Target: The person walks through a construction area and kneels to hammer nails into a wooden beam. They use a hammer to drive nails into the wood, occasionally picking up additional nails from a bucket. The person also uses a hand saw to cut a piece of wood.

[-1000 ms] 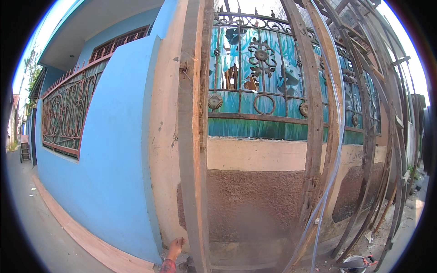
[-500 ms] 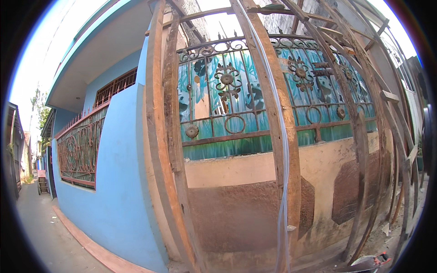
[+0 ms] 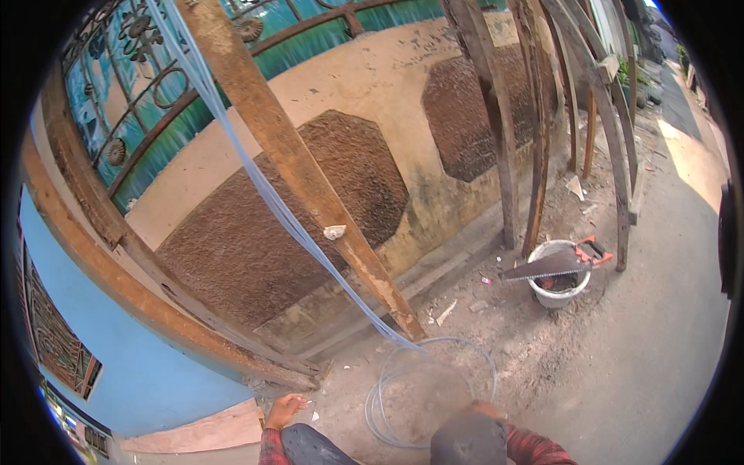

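My left hand (image 3: 285, 411) is low in the view beside my left knee, its fingers loosely bent and apart, with nothing seen in them. My right hand (image 3: 487, 409) reaches past my right knee at the edge of a coil of clear plastic hose (image 3: 494, 370) on the ground. The knee and blur hide its fingers, so whether it grips the hose cannot be made out. From the coil, strands of the same hose run up along a leaning wooden post (image 3: 310, 186).
A white bucket (image 3: 559, 297) with a handsaw (image 3: 550, 266) across its rim stands on the dirt to the right. Several wooden posts (image 3: 496, 132) lean by the beige wall (image 3: 372, 85). A blue wall (image 3: 124, 349) is at left, and a paved lane (image 3: 682, 263) runs along the right.
My view has swung down and to the right, from the fence and upper posts to the ground. Both hands, my knees and the hose coil have come into sight.
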The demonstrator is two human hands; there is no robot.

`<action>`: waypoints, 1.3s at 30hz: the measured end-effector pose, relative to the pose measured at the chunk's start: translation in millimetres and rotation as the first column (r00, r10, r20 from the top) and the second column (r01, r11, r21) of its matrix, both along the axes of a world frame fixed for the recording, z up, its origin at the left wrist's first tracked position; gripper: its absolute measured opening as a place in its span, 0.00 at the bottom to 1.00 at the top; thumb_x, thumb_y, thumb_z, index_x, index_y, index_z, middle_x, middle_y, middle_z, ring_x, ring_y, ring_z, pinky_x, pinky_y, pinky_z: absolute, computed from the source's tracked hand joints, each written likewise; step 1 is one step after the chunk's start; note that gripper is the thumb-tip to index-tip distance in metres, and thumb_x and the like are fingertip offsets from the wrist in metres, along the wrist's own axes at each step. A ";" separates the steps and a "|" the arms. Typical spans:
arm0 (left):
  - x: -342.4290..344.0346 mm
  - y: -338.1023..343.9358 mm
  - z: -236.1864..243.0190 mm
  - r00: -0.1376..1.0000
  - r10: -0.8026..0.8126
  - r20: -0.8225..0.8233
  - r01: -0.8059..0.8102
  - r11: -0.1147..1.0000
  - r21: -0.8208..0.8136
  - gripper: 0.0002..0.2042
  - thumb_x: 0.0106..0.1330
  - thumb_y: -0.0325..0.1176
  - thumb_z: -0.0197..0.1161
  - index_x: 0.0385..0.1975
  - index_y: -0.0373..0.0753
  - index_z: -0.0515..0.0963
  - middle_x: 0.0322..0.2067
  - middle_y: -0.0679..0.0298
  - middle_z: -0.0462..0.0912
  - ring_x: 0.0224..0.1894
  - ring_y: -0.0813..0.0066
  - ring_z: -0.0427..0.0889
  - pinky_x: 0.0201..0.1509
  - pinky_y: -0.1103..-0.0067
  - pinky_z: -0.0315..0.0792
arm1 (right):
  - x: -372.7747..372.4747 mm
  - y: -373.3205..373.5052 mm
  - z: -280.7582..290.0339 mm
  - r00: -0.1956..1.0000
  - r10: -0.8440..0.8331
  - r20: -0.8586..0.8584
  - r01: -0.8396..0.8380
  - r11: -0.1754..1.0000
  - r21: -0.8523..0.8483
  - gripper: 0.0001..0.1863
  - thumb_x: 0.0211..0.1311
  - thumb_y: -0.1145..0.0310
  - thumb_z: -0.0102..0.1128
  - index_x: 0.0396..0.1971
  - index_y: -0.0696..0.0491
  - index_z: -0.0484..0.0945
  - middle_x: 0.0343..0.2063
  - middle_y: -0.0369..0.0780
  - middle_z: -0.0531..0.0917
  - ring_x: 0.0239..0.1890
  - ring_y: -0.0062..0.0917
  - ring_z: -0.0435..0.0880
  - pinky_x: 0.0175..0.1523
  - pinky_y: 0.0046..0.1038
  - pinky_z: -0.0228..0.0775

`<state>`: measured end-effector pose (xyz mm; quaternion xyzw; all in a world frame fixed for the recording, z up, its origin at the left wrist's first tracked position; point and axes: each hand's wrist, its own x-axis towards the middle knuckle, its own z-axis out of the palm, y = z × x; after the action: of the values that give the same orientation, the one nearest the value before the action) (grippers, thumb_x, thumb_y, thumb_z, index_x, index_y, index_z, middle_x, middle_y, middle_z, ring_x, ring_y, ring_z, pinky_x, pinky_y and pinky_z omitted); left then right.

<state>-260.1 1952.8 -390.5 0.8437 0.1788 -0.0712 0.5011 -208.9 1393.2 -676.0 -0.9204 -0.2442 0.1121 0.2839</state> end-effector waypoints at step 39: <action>-44.4 -32.1 55.9 0.872 0.326 -0.365 -0.214 0.924 0.316 0.15 0.73 0.38 0.51 0.50 0.34 0.74 0.38 0.62 0.83 0.35 0.78 0.81 0.39 0.81 0.72 | 341.0 -311.6 84.7 0.919 -0.344 -0.194 0.064 0.614 -0.787 0.23 0.61 0.68 0.45 0.56 0.51 0.74 0.54 0.46 0.79 0.58 0.40 0.77 0.61 0.38 0.69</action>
<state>-304.5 1920.7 -334.6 0.8354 0.4049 -0.1509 0.3397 132.2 1081.6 -591.3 -0.9427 -0.0148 0.3221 -0.0860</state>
